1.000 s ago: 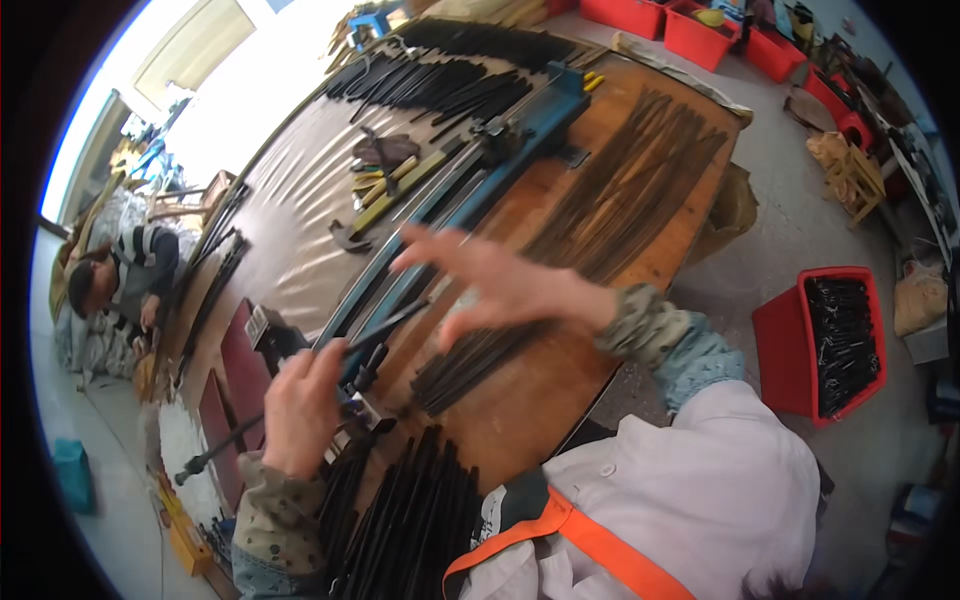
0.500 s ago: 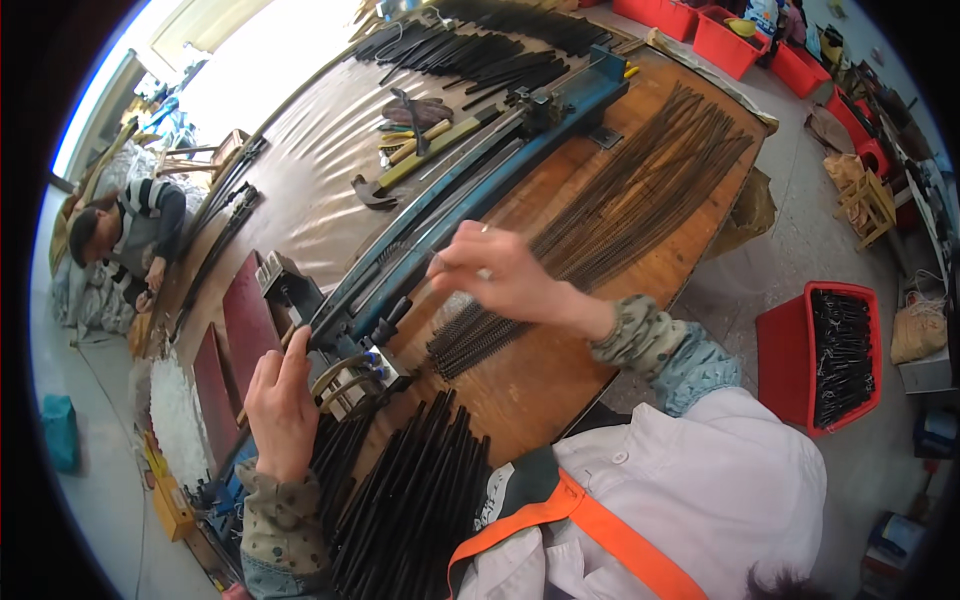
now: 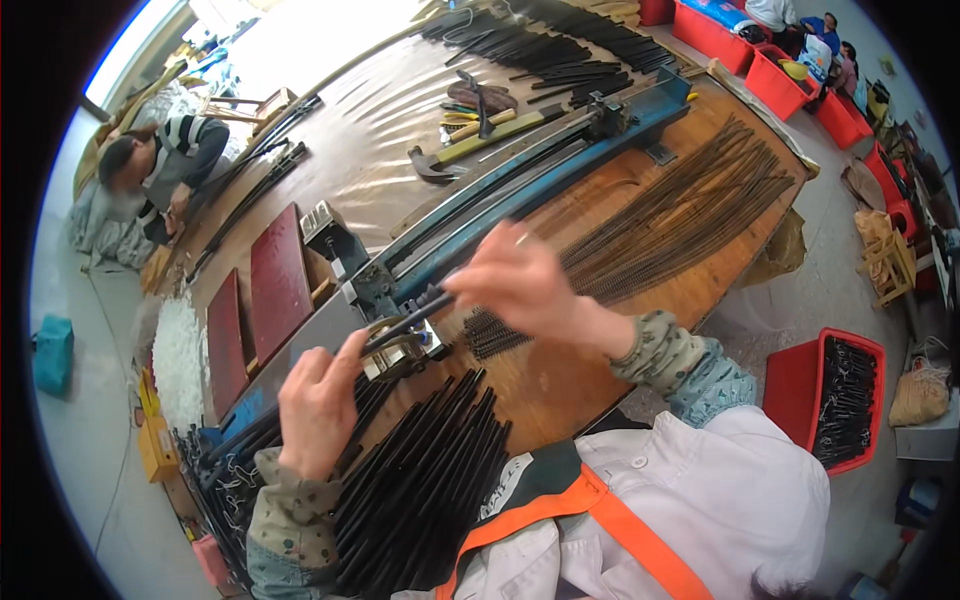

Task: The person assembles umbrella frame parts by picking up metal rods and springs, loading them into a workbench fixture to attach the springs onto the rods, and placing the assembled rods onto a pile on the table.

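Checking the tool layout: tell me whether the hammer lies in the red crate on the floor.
No, the hammer lies on the wooden workbench, while the red crate holds dark rods.

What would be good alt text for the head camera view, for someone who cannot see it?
A person's left hand and right hand hold a thin black rod at a small metal clamp fixture on a long blue steel jig across a brown wooden workbench. Bundles of black rods lie below, and a red plastic crate stands at right.
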A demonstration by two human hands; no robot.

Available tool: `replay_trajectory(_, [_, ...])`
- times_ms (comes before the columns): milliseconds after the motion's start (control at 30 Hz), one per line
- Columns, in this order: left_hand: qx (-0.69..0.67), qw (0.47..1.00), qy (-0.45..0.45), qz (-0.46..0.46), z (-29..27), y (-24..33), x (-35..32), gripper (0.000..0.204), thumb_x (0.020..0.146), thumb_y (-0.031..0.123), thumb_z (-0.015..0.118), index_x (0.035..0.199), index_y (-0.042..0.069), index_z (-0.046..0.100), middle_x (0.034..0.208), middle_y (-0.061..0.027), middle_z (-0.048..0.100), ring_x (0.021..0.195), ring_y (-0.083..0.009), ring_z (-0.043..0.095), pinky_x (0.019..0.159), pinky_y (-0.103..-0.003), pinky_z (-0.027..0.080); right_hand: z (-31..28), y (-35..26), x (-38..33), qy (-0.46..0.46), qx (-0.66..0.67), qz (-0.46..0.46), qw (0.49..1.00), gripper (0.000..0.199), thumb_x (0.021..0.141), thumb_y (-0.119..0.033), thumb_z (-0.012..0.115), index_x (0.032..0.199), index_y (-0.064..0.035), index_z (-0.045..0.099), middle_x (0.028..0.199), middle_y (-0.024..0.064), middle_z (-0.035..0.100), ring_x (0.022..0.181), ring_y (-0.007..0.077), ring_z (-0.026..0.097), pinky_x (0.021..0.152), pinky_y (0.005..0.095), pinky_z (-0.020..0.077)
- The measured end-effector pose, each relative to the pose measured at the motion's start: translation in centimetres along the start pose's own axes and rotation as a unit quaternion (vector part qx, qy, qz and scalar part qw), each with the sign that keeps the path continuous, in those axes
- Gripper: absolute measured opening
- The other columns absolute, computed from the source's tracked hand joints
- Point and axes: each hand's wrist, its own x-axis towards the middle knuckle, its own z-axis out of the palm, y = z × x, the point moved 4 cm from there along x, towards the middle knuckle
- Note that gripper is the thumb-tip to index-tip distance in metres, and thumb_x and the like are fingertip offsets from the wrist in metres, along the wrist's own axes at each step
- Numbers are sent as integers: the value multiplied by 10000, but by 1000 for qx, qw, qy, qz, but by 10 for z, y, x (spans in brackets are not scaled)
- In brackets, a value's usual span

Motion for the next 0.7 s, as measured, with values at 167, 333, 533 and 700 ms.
replay_trajectory(167, [34,998,51,-21,-16,-15,-10,379,862,10,708,1234,84,715,754,-109,509,720,-290,576,639,-428,469,-20,47,-31,6,-39,68,997,482,772,-228,865,1229,-161,726,718,25,576,618,161,579,521,324,484])
replay_trajectory(333, [-52,998,-14,-26,-3,0,-6,389,872,-21,683,1250,70,675,807,-130,540,746,-320,595,654,-436,478,21,6,-10,-6,-37,-14,999,501,796,-163,844,1277,-137,705,735,51,574,613,194,546,520,349,445])
replay_trajectory(533, [58,980,171,-87,-58,-81,-36,234,969,8,639,1202,27,651,909,-160,606,798,-323,644,678,-410,502,-14,86,-30,-114,-166,182,963,202,926,-130,699,1121,-86,731,921,115,736,816,273,709,685,398,512])
replay_trajectory(700, [93,965,170,-176,-86,-100,-56,192,989,33,646,1178,-1,660,870,-129,604,794,-241,677,662,-336,505,82,75,22,-183,86,276,940,213,965,-251,705,1063,-65,739,863,149,736,768,271,714,717,369,546])
